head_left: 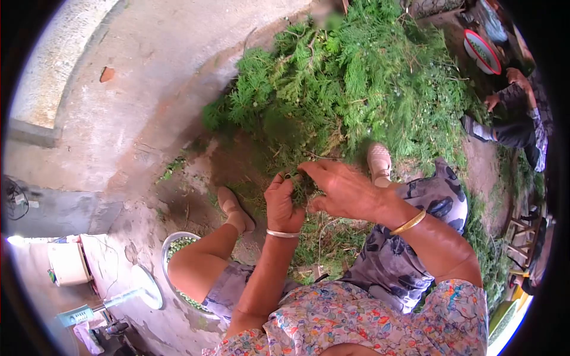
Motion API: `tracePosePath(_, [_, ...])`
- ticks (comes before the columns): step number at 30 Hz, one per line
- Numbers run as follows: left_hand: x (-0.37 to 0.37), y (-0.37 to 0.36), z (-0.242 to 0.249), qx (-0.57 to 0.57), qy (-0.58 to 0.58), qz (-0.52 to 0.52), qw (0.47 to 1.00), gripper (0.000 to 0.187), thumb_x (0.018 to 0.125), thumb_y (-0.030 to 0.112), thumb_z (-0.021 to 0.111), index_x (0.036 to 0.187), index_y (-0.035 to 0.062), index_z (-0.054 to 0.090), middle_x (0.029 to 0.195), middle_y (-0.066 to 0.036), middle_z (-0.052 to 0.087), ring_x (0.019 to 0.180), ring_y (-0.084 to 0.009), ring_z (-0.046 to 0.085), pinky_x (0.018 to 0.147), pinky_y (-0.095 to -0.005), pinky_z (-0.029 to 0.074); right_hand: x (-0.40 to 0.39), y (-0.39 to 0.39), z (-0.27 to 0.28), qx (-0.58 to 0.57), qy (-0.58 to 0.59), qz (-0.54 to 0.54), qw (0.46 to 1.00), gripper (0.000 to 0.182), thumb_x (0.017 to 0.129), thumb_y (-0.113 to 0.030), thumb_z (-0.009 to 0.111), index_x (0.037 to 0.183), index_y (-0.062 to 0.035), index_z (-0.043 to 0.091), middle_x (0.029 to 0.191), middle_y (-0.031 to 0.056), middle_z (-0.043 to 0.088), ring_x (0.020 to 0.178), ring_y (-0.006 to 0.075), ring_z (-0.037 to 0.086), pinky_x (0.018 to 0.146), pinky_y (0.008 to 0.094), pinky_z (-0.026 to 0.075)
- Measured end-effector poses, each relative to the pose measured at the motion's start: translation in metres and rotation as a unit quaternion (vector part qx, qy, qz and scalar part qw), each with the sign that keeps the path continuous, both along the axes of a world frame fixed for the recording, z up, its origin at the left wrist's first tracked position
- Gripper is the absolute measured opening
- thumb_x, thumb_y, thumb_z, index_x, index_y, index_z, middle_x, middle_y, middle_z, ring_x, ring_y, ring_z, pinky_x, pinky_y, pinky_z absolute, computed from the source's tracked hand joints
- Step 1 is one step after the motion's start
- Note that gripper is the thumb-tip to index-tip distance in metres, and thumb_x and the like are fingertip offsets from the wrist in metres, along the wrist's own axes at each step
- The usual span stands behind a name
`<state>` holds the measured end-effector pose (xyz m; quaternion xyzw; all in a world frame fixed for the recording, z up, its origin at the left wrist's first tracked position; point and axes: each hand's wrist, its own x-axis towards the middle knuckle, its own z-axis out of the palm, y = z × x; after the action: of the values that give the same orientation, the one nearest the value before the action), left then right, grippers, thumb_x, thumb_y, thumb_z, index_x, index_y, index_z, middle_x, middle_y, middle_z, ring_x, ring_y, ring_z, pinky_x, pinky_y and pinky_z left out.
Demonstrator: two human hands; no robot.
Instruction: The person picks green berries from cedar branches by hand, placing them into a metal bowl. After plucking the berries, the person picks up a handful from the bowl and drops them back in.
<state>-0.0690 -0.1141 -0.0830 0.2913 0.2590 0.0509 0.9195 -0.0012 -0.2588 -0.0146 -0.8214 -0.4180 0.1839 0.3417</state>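
In front of my lap, my left hand pinches a green conifer sprig between thumb and fingers. My right hand closes on the same sprig from the other side, its fingertips almost meeting the left ones. Just beyond both hands lies a large heap of leafy green branches, with pale little round cones among the foliage. A metal basin holding many small green cones stands on the ground beside my left leg, which partly covers it.
Another person sits at the far right, hands near the heap, close to a red-rimmed basin with green contents. A wooden stool stands lower right. At lower left are a standing fan and a white box.
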Motion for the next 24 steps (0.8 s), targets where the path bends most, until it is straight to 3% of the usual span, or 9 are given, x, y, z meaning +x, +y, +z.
tracePosePath(2, [-0.002, -0.008, 0.016, 0.042, 0.005, 0.020, 0.999, 0.020, 0.081, -0.005, 0.048, 0.099, 0.0006, 0.054, 0.092, -0.007, 0.061, 0.079, -0.0174, 0.060, 0.067, -0.0294, 0.051, 0.001, 0.002, -0.005, 0.068, -0.045, -0.021, 0.996, 0.047, 0.069, -0.006, 0.069, 0.111, 0.0057, 0.052, 0.101, 0.0227, 0.060, 0.091, 0.0375, 0.059, 0.078, 0.0435, 0.048])
tracePosePath(6, [-0.001, -0.010, 0.025, 0.013, 0.004, 0.023, 1.000, 0.018, 0.081, -0.004, 0.049, 0.098, 0.0012, 0.054, 0.089, -0.007, 0.060, 0.078, -0.0174, 0.059, 0.065, -0.0321, 0.050, 0.010, 0.001, -0.007, 0.124, -0.083, -0.028, 0.988, 0.029, 0.072, -0.001, 0.064, 0.099, 0.0048, 0.058, 0.088, 0.0212, 0.062, 0.077, 0.0368, 0.061, 0.067, 0.0405, 0.050])
tracePosePath(8, [-0.003, -0.010, 0.030, -0.018, 0.024, 0.022, 0.999, 0.016, 0.082, -0.002, 0.050, 0.097, 0.0012, 0.054, 0.089, -0.008, 0.061, 0.078, -0.0184, 0.059, 0.065, -0.0331, 0.050, 0.011, 0.001, -0.004, 0.178, 0.004, -0.090, 0.980, 0.018, 0.075, 0.000, 0.062, 0.093, 0.0043, 0.060, 0.074, 0.0131, 0.063, 0.065, 0.0275, 0.061, 0.060, 0.0345, 0.049])
tracePosePath(9, [-0.005, -0.010, 0.032, -0.049, 0.046, 0.019, 0.998, 0.014, 0.083, 0.000, 0.052, 0.097, 0.0012, 0.054, 0.089, -0.009, 0.061, 0.078, -0.0195, 0.060, 0.065, -0.0342, 0.050, 0.013, 0.001, -0.004, 0.179, 0.003, -0.090, 0.980, 0.018, 0.075, 0.000, 0.062, 0.093, 0.0043, 0.060, 0.074, 0.0131, 0.063, 0.065, 0.0275, 0.061, 0.060, 0.0345, 0.049])
tracePosePath(11, [-0.009, -0.005, 0.030, -0.096, 0.030, -0.015, 0.995, 0.012, 0.084, 0.002, 0.053, 0.096, 0.0017, 0.055, 0.089, -0.009, 0.061, 0.078, -0.0207, 0.060, 0.065, -0.0347, 0.049, 0.019, 0.000, -0.002, 0.152, 0.190, -0.151, 0.958, 0.011, 0.080, -0.003, 0.061, 0.089, 0.0041, 0.062, 0.068, 0.0037, 0.061, 0.060, 0.0147, 0.057, 0.055, 0.0286, 0.047])
tracePosePath(12, [-0.010, -0.003, 0.029, -0.143, 0.016, -0.050, 0.988, 0.011, 0.085, 0.005, 0.055, 0.095, 0.0022, 0.056, 0.088, -0.010, 0.062, 0.077, -0.0219, 0.060, 0.065, -0.0352, 0.049, 0.021, -0.001, 0.001, 0.152, 0.190, -0.150, 0.958, 0.011, 0.080, -0.003, 0.061, 0.089, 0.0041, 0.062, 0.068, 0.0037, 0.061, 0.060, 0.0147, 0.057, 0.055, 0.0286, 0.047])
tracePosePath(14, [-0.012, -0.007, 0.038, -0.151, 0.006, -0.047, 0.987, 0.010, 0.086, 0.007, 0.055, 0.095, 0.0024, 0.057, 0.088, -0.010, 0.063, 0.076, -0.0225, 0.060, 0.064, -0.0347, 0.049, 0.023, -0.004, 0.012, 0.212, 0.383, -0.185, 0.880, 0.012, 0.084, -0.007, 0.060, 0.089, 0.0034, 0.062, 0.071, -0.0005, 0.059, 0.062, 0.0069, 0.053, 0.053, 0.0246, 0.046])
tracePosePath(21, [-0.020, -0.003, 0.031, -0.181, 0.011, -0.021, 0.983, 0.018, 0.089, 0.018, 0.056, 0.097, 0.0020, 0.059, 0.087, -0.011, 0.065, 0.074, -0.0235, 0.060, 0.059, -0.0323, 0.046, 0.026, -0.007, 0.021, 0.265, 0.429, -0.211, 0.837, 0.013, 0.086, -0.008, 0.059, 0.088, 0.0046, 0.060, 0.075, 0.0044, 0.061, 0.060, 0.0093, 0.055, 0.052, 0.0247, 0.050])
tracePosePath(24, [-0.025, 0.006, 0.012, -0.219, -0.026, -0.046, 0.974, 0.026, 0.091, 0.024, 0.054, 0.100, 0.0002, 0.058, 0.093, -0.014, 0.064, 0.078, -0.0267, 0.060, 0.063, -0.0348, 0.050, 0.028, -0.009, 0.022, 0.265, 0.431, -0.213, 0.836, 0.013, 0.086, -0.009, 0.059, 0.089, 0.0034, 0.061, 0.077, 0.0050, 0.061, 0.058, 0.0113, 0.057, 0.052, 0.0256, 0.051])
